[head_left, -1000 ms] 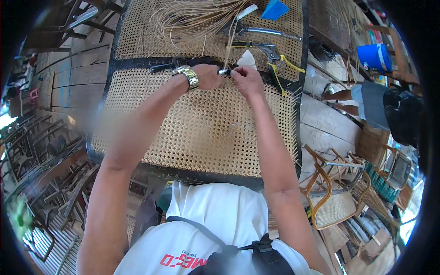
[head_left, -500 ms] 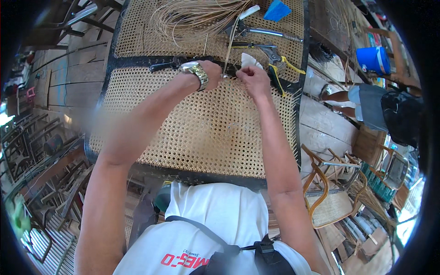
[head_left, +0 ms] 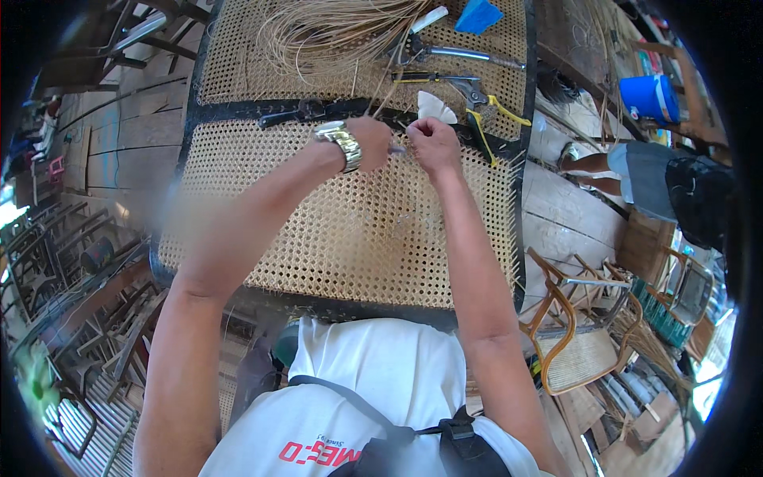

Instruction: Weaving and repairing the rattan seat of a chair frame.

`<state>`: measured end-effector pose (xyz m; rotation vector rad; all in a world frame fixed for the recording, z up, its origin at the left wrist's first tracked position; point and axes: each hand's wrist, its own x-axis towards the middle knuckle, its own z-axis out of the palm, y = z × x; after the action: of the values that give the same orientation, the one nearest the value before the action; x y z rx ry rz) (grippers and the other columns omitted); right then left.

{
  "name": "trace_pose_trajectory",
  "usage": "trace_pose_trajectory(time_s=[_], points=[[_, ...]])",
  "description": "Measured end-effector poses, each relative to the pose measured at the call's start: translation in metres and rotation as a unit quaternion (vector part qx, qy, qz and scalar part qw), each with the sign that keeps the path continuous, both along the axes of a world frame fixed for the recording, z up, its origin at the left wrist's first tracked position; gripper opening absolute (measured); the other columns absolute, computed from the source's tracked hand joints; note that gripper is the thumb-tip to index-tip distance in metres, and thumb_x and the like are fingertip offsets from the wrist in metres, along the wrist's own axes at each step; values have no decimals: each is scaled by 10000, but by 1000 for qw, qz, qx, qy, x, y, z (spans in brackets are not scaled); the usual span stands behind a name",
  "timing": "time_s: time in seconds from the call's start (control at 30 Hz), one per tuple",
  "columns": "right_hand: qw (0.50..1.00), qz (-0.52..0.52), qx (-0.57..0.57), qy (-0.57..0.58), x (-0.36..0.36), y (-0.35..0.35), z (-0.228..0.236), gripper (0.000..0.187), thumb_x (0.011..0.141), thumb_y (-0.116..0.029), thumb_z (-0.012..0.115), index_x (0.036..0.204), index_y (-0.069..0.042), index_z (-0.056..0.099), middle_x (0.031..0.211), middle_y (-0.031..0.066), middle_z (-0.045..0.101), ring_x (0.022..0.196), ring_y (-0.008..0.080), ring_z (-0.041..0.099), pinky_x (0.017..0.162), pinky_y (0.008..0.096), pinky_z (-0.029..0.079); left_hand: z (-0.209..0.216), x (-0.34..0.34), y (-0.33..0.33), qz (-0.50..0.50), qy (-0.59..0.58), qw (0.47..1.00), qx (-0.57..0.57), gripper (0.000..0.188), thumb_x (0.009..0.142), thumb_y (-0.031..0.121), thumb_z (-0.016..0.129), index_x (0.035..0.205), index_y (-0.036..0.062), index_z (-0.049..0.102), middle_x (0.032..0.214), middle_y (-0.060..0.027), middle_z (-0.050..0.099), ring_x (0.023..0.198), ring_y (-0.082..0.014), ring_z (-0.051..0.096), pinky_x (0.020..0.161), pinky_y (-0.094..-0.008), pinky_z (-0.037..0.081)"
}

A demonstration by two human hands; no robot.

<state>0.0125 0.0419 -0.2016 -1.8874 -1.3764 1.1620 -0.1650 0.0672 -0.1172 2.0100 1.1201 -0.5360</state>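
Observation:
A woven cane panel (head_left: 342,230) in a black frame lies in front of me. My left hand (head_left: 372,143), with a metal watch at the wrist, is closed just below the panel's dark crossbar (head_left: 222,111). A pale cane strand (head_left: 387,97) runs down into its fingers, and a small bluish tip (head_left: 397,149) sticks out on the right side. Close beside it, my right hand (head_left: 435,145) pinches thumb and fingers together over the weave; what lies between them is hidden. A white fan-shaped piece (head_left: 434,108) sits just beyond the right hand.
Yellow-handled pliers (head_left: 477,103), a long metal-handled tool (head_left: 469,54), a bundle of cane strands (head_left: 334,36) and a blue piece (head_left: 478,16) lie farther up the panel. A dark-handled tool (head_left: 286,115) is left. Right are chairs (head_left: 580,350), a blue bucket (head_left: 648,99) and another person (head_left: 644,179).
My left hand has turned and moved slightly down and right, and the strand now slants into it. My right hand has shifted a little left and down, its fingers still pinched.

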Motion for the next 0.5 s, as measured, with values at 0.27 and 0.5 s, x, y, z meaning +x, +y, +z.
trace_pose_trajectory(time_s=[0.27,0.5], points=[[989,11,-55,-140,-3,-1,32,159,726,-203,700,751,-55,750,786,165,724,747,307,708,721,384,545,18,12,22,-4,70,977,199,194,862,198,647,964,66,746,949,-162,740,910,-325,724,763,-447,589],[996,-12,-84,-27,22,-2,14,131,742,-141,701,731,-12,692,647,37,634,547,110,556,518,290,443,5,33,51,-136,83,957,241,261,811,292,744,939,65,757,948,-150,743,903,-312,724,774,-434,588]])
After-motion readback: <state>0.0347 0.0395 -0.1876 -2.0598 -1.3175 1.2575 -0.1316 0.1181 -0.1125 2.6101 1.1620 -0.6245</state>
